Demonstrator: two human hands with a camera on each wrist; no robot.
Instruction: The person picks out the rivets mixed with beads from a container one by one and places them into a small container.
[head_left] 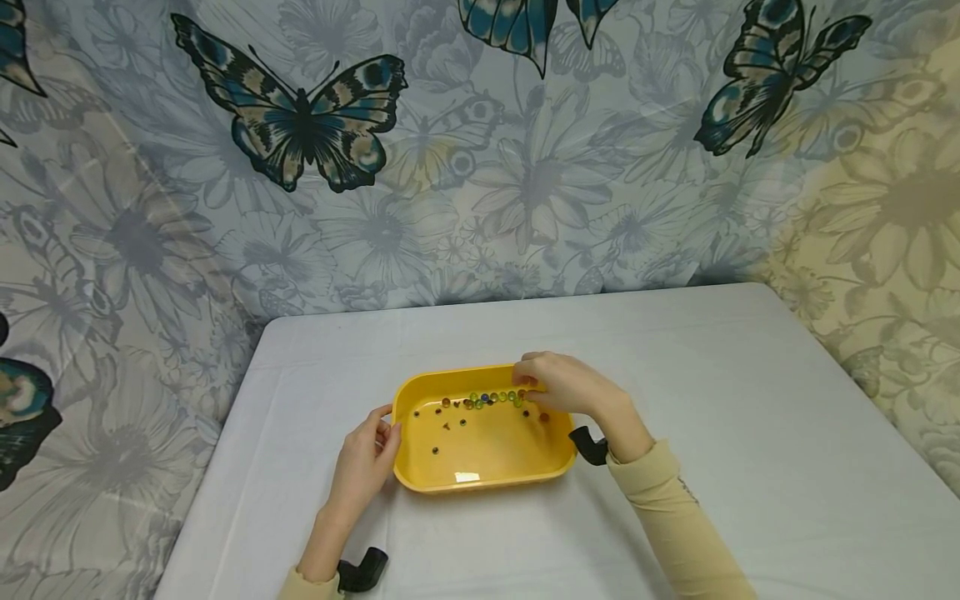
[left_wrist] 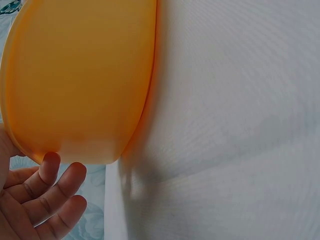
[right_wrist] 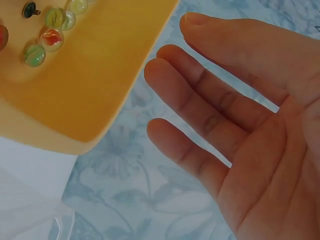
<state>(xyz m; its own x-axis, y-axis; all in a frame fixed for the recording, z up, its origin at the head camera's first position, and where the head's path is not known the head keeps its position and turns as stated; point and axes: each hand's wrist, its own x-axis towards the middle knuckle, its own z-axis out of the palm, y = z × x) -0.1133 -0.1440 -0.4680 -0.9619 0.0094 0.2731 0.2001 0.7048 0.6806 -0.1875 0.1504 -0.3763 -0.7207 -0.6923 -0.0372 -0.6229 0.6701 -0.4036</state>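
A yellow plastic tray (head_left: 487,467) is in front of me, and the left wrist view shows its underside (left_wrist: 85,75), raised off the white cloth at that end. My left hand (head_left: 365,457) grips its left end, the thumb at the rim and fingertips against the outside. Glass marbles (head_left: 502,397), some with green or orange swirls, lie mostly in a row along the far wall. Small dark pieces with round heads and short stems (right_wrist: 31,9) are scattered among them. At the far right corner is my right hand (head_left: 566,383), its fingers (right_wrist: 175,90) spread and holding nothing.
White cloth covers the table (head_left: 750,400) around the tray. Behind it hangs a butterfly-and-flower patterned fabric (head_left: 450,208). Black wrist mounts (head_left: 363,570) stick out at both wrists. Part of a clear plastic item (right_wrist: 62,225) shows low in the right wrist view.
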